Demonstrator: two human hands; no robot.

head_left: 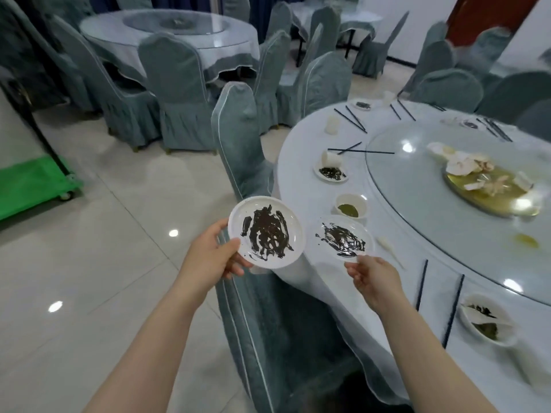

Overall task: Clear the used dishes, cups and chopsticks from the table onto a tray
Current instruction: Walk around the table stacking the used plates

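A: At the near edge of the table [298, 162], left hand [208, 257] holds a white plate [265, 234] smeared with dark sauce, out over a chair back, clear of the table. Thumb lies on the rim, fingers [235, 271] curl underneath. Grip looks firm.

B: Right hand [375, 281]?

A: Pinching the near rim of a second smeared plate [344, 238] between thumb and fingertips. Cannot tell whether that plate rests on the table or is just lifted off it.

B: Tray?

A: Not in view. Judgement: the step is gathering plates to stack before carrying.

B: Notes for doing it well?

A: Keep both plates level, since the sauce looks wet. Set the right-hand plate squarely on the left one and avoid dragging it across the cloth. A rim pinch is weak; sliding fingers under would help.

B: What remains?

A: Plenty. A small bowl [351, 205] with green sauce sits just beyond the second plate, a white spoon [387, 247] beside it, dark chopsticks [422, 284] to the right, and more dishes and cups further round. Early in the task, I judge.
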